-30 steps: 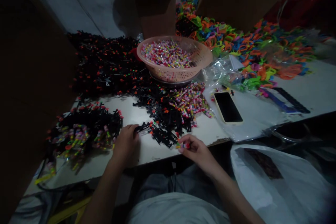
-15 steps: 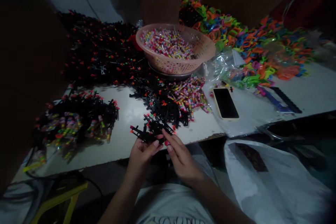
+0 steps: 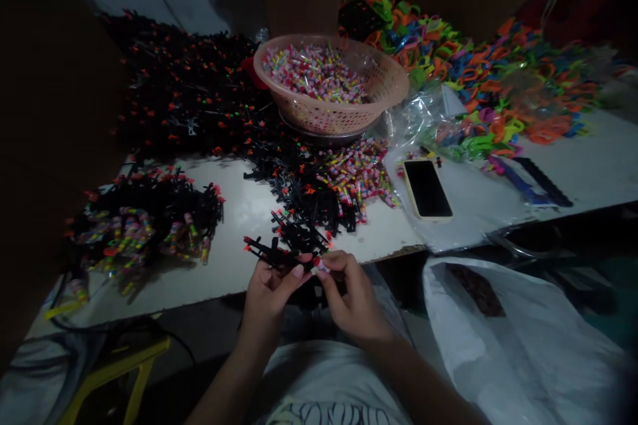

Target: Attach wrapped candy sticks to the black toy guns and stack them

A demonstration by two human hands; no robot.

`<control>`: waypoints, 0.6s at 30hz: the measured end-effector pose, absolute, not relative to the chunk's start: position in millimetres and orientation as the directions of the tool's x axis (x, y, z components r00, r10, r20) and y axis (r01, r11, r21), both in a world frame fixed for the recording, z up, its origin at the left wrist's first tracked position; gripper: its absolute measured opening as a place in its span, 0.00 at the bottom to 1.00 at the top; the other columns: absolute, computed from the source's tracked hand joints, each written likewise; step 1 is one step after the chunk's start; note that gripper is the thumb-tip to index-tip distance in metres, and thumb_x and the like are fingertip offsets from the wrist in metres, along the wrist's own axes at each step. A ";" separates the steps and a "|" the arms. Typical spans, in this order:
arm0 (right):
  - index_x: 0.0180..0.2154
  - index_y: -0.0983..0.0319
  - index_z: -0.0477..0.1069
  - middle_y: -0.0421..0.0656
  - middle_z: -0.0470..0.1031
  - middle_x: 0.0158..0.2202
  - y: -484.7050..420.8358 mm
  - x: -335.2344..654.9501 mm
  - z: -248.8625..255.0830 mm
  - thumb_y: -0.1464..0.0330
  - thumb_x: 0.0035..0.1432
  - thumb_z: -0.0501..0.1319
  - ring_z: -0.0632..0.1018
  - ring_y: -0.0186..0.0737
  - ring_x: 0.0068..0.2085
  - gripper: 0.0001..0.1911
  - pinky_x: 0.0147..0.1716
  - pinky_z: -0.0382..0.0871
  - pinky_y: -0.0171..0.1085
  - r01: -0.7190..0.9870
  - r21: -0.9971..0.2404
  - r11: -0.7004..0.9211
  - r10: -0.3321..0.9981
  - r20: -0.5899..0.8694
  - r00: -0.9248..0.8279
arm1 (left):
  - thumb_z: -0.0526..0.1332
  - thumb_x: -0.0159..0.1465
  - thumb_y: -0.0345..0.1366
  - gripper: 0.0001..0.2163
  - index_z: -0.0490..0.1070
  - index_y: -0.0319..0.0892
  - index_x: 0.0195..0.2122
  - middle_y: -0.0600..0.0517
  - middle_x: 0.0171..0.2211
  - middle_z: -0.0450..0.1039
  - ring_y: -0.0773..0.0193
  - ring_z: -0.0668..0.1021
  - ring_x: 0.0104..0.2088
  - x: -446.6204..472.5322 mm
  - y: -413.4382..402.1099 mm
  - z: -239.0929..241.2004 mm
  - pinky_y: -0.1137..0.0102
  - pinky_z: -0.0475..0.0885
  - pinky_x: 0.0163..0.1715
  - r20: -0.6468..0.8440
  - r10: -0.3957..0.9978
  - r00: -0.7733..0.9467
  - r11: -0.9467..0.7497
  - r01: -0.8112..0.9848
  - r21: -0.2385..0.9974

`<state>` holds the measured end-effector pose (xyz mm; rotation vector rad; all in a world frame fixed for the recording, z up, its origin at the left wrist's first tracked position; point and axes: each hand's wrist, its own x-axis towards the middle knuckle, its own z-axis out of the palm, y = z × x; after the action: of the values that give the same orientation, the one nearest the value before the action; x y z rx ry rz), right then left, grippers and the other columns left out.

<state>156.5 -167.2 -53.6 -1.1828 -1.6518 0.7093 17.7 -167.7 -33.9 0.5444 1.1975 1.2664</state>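
My left hand (image 3: 269, 289) is closed round a small black plastic toy gun (image 3: 272, 251) with red tips, held level just off the table's front edge. Thumb and fingertips of my right hand (image 3: 351, 292) pinch a small candy tube (image 3: 320, 266) in pink and white at the toy gun's right end. Whether the two are joined I cannot tell, as fingers cover the spot. Just beyond my hands lies a heap of black toy guns (image 3: 299, 229). Loose candy tubes (image 3: 359, 169) in pink and yellow are piled beside it.
A pink perforated basket (image 3: 329, 116) full of candy tubes stands behind. Black toys form a large heap (image 3: 184, 93) at the back left; a smaller pile (image 3: 149, 212) sits nearer. A phone (image 3: 427, 189), colourful plastic pieces (image 3: 458, 73) and a white bag (image 3: 498, 345) are to the right.
My right hand's fingers, earlier stretched toward the toy gun, have curled into a pinch on the candy tube, now visible. My left hand holds the toy gun much as before. The view shifted slightly.
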 end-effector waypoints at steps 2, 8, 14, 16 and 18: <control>0.38 0.58 0.61 0.46 0.73 0.38 -167.7 155.8 -54.9 0.72 0.61 0.53 0.75 0.40 0.41 0.04 0.40 0.70 0.39 0.417 -0.801 0.430 0.896 0.436 -0.086 | 0.72 0.47 0.37 0.20 0.68 0.42 0.40 0.49 0.36 0.78 0.56 0.79 0.43 18.3 -168.2 -35.1 0.61 0.75 0.43 -0.382 0.911 -0.153 0.288 -0.426 0.857; 0.37 0.58 0.61 0.46 0.71 0.38 -168.0 153.2 -55.2 0.77 0.61 0.49 0.73 0.41 0.40 0.08 0.40 0.69 0.41 0.464 -0.723 0.511 0.855 0.482 -0.190 | 0.71 0.48 0.36 0.19 0.68 0.42 0.40 0.48 0.37 0.78 0.57 0.79 0.42 22.4 -169.9 -36.4 0.62 0.74 0.43 -0.378 0.911 -0.166 0.271 -0.449 0.851; 0.40 0.60 0.64 0.48 0.72 0.37 -161.7 151.7 -63.6 0.71 0.60 0.53 0.72 0.44 0.41 0.05 0.41 0.67 0.44 0.566 -0.627 0.535 0.837 0.488 -0.250 | 0.70 0.49 0.38 0.16 0.73 0.40 0.38 0.47 0.38 0.78 0.60 0.79 0.40 27.4 -167.9 -36.4 0.69 0.72 0.42 -0.461 0.876 -0.141 0.334 -0.512 0.791; 0.36 0.60 0.65 0.46 0.72 0.34 -159.3 153.1 -66.9 0.70 0.61 0.52 0.72 0.43 0.36 0.04 0.37 0.67 0.42 0.623 -0.580 0.525 0.841 0.466 -0.276 | 0.70 0.48 0.38 0.16 0.74 0.39 0.37 0.46 0.38 0.78 0.59 0.79 0.41 28.6 -167.2 -39.3 0.70 0.72 0.43 -0.505 0.860 -0.075 0.394 -0.530 0.751; 0.32 0.60 0.65 0.45 0.72 0.29 -158.3 154.0 -68.1 0.69 0.61 0.51 0.72 0.41 0.32 0.07 0.33 0.65 0.39 0.657 -0.536 0.530 0.840 0.436 -0.322 | 0.70 0.48 0.38 0.16 0.75 0.38 0.37 0.45 0.38 0.78 0.59 0.79 0.41 30.0 -166.8 -43.2 0.71 0.72 0.42 -0.535 0.844 -0.029 0.439 -0.535 0.722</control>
<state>154.0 -158.3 -68.1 -1.2097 -2.0801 0.3413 30.0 -166.8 -43.2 0.3423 1.1386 1.1390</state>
